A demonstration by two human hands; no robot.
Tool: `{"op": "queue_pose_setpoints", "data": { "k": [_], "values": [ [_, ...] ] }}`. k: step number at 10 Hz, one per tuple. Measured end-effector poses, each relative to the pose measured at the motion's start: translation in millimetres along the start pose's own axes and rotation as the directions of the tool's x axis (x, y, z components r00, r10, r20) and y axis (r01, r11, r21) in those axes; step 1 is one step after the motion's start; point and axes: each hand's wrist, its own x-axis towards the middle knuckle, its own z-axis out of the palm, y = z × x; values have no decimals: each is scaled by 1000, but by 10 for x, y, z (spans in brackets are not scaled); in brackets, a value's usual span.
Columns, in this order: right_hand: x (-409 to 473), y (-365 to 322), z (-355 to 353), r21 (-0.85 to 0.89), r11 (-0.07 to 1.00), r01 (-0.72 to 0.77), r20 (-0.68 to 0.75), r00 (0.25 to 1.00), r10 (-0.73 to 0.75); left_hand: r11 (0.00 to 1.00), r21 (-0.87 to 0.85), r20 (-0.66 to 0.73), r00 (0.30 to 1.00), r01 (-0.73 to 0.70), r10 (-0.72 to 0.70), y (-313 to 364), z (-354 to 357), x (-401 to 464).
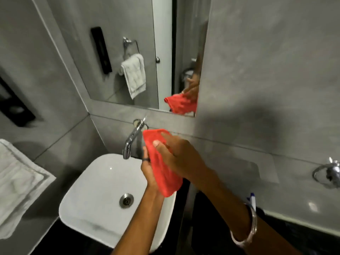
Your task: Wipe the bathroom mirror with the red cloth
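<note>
The red cloth (161, 168) is pressed between both hands above the right side of the white sink, below the mirror. My left hand (148, 172) holds it from underneath. My right hand (181, 157) lies flat on top, thumb over the cloth's upper part. The bathroom mirror (117, 57) is set in the grey wall above the tap; its lower right corner reflects the cloth and a hand. The cloth is well below the glass and does not touch it.
A chrome tap (133, 138) sticks out of the wall just left of the cloth, over the white basin (95, 196). A folded white towel (16, 181) lies at left. A chrome ring holder (329, 172) is on the right wall.
</note>
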Motion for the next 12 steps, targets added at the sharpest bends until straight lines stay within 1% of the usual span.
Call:
{"op": "queue_pose_setpoints", "data": {
  "k": [1, 2, 3, 4, 5, 6, 7, 8, 9, 10, 11, 12],
  "values": [
    [320, -131, -443, -217, 971, 100, -254, 955, -155, 947, -293, -54, 991, -130, 120, 518, 332, -6],
    [673, -276, -1013, -430, 891, 149, -412, 845, -340, 879, -368, -95, 953, -303, 289, 1056, 704, 139],
    [1051, -542, -1750, -552, 826, 117, -520, 726, -451, 549, -820, -72, 981, -161, 180, 1803, 1341, 370],
    [1359, -903, -2511, -646, 762, 35, -593, 606, -531, 770, -531, -191, 935, -354, 298, 2391, 2125, 375],
    [1588, -1178, -3175, -714, 697, -67, -621, 521, -586, 628, -142, -165, 644, -765, 747, 3004, 2839, 507],
    [1793, -1332, -3666, -758, 634, -153, -606, 524, -598, 386, 232, -90, 376, -893, 922, 3489, 3476, 755],
    [1972, -1330, -3834, -789, 570, -228, -599, 489, -634, 195, 596, 22, 259, -779, 966, 3697, 3821, 946],
    [2052, -1251, -3822, -792, 564, -233, -605, 425, -673, 95, 557, 58, 152, -825, 987, 3642, 3639, 1122],
    [2057, -1241, -3825, -791, 572, -218, -607, 398, -688, -199, 639, 340, 40, -743, 940, 3514, 3313, 1317],
    [2054, -1253, -3813, -794, 569, -215, -603, 404, -688, -345, 693, 459, 19, -633, 888, 3498, 3202, 1457],
    [2059, -1259, -3817, -794, 565, -225, -603, 407, -686, -382, 693, 488, 7, -612, 873, 3634, 3400, 1378],
    [2068, -1250, -3828, -795, 563, -224, -602, 398, -692, -513, 636, 601, -46, -576, 798, 3774, 3756, 1199]
  ]
}}
